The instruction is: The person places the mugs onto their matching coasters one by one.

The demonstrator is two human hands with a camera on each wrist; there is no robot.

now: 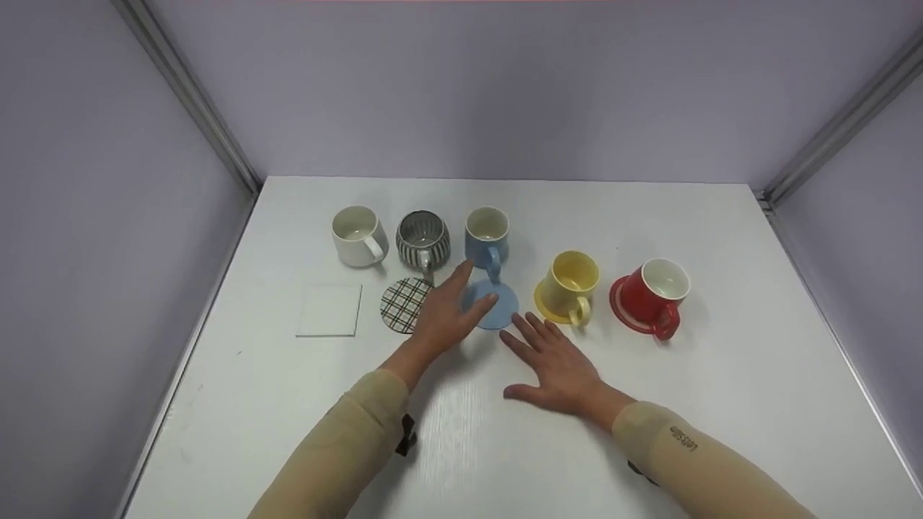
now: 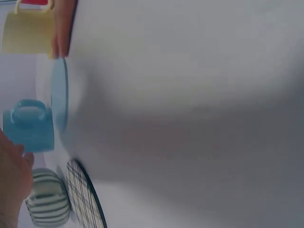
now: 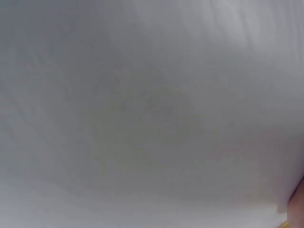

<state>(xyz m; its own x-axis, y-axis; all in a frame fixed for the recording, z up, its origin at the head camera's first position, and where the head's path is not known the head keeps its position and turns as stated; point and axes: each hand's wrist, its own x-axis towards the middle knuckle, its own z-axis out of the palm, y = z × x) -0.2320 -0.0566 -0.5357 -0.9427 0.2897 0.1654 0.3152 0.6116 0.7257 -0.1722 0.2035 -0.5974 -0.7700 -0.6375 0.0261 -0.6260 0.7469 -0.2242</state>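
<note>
My left hand (image 1: 445,311) reaches over the plaid round coaster (image 1: 401,305), fingertips close to the blue mug (image 1: 484,249) and thumb over the blue round coaster (image 1: 499,306). Its fingers are extended and hold nothing. The blue mug stands behind its coaster, handle toward me; the left wrist view shows the mug (image 2: 29,127) just beyond the fingertips. With fingers spread, my right hand (image 1: 559,371) lies low over the table, fingertips near the blue coaster's right edge. Only a sliver of the right hand (image 3: 297,211) appears in the right wrist view.
A yellow mug (image 1: 566,285) stands on a yellow coaster, and a red mug (image 1: 645,295) on a red one. At left are a white mug (image 1: 353,245) and a grey striped mug (image 1: 411,252). A white square coaster (image 1: 328,310) lies in front of the white mug.
</note>
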